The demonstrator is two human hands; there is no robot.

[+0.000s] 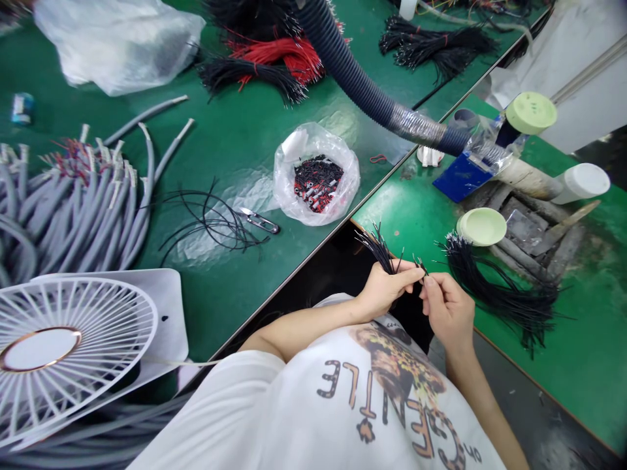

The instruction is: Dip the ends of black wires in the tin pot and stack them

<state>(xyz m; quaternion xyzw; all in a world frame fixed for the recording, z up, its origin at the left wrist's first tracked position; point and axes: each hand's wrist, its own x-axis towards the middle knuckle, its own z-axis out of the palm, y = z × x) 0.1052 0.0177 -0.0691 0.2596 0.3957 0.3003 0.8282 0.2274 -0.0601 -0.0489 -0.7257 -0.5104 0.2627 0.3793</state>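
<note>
My left hand (385, 287) is closed round a small bunch of thin black wires (378, 248) whose stripped ends fan up above my fingers. My right hand (443, 303) pinches a few black wire ends (419, 263) between thumb and fingers, right beside my left thumb. Both hands hover in the gap between two green tables, above my lap. A larger bundle of black wires (494, 287) lies on the right green table (588, 352), just right of my right hand.
A clear bag of small red and black parts (317, 179), snips (259, 222), loose black wires (206, 225) and grey cables (63, 209) lie on the left table. A white fan (63, 346) stands at lower left. A corrugated hose (353, 75) reaches over a metal tray (529, 228) with pale green lids.
</note>
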